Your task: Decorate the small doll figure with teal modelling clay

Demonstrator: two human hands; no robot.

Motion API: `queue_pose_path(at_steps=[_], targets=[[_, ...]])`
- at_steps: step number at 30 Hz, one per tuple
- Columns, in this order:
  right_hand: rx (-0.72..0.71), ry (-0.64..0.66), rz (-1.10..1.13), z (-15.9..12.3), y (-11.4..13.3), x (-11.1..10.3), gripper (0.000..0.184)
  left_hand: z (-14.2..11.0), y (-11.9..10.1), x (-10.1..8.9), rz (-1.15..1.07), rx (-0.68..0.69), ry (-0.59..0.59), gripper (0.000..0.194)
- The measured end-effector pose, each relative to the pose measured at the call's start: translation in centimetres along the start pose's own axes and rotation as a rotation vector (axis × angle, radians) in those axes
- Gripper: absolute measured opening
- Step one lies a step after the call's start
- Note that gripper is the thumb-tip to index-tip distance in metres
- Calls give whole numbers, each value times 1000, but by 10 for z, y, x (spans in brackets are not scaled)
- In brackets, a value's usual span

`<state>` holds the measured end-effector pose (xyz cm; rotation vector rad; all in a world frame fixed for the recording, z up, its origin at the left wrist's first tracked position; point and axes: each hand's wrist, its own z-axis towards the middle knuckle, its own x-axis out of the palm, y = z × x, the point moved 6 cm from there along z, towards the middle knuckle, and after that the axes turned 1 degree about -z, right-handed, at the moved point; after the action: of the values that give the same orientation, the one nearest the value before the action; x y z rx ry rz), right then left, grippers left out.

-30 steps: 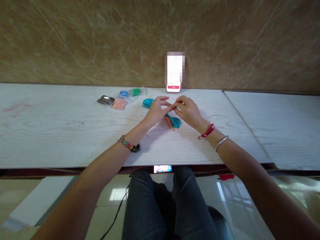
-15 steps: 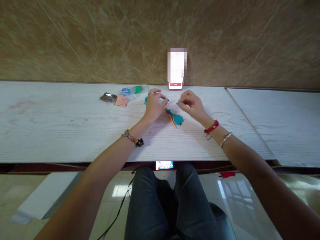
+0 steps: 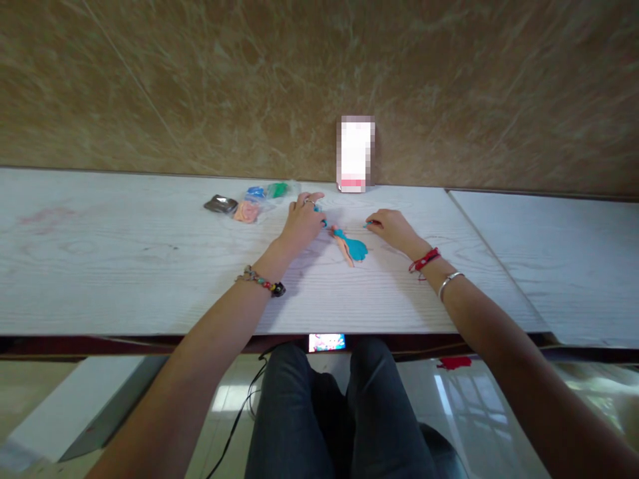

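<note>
My left hand (image 3: 303, 223) is bent over turquoise modelling clay (image 3: 324, 223), bits of which show at its fingertips; the palm hides the rest. To the right, my right hand (image 3: 392, 229) pinches a small thin piece of turquoise clay (image 3: 368, 224) between thumb and finger, just above the table. Between the hands lies a flat clay figure (image 3: 344, 251), peach-coloured, with a turquoise dress-like part (image 3: 357, 250) that flares toward the lower right. Neither hand touches this figure.
Left of my hands are bagged clay lumps: brown (image 3: 220, 203), peach (image 3: 246, 211), blue (image 3: 255, 193) and green (image 3: 277, 190). A lit phone (image 3: 355, 153) leans on the marbled wall behind the white table (image 3: 150, 279). Another lit screen (image 3: 326, 342) shows below the table's front edge.
My hands, together at first, have moved apart, each with turquoise clay at its fingers. My left hand has dropped lower toward the table, and my right hand has shifted right with its thin piece.
</note>
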<state>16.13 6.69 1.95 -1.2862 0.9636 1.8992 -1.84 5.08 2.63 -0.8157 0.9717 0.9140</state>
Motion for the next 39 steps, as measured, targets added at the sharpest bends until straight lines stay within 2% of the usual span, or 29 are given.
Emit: queue_pose_path(at_steps=[5, 12, 16, 20, 24, 28, 32, 36, 39], targets=[[0, 50, -125, -4, 0, 8, 26, -2, 2, 2, 67, 34, 8, 21], [38, -62, -8, -11, 0, 13, 23, -2, -5, -1, 69, 86, 2, 23], [101, -93, 8, -4, 0, 10, 19, -1, -6, -2, 66, 93, -3, 22], [109, -115, 51, -1, -2, 7, 28, -1, -4, -6, 43, 88, -61, 22], [136, -119, 84, -2, -11, 6, 22, -1, -3, -7, 20, 94, -80, 21], [76, -116, 34, -6, -14, 5, 21, 0, 0, -8, 1, 72, -101, 20], [-37, -56, -21, -10, -11, 12, 28, 1, 2, -12, -22, 48, -139, 19], [28, -50, -108, -13, -20, 13, 33, 1, 3, -11, -36, 47, -126, 19], [-54, -11, -118, -14, -17, 11, 32, 1, 5, -11, -32, 35, -135, 19]])
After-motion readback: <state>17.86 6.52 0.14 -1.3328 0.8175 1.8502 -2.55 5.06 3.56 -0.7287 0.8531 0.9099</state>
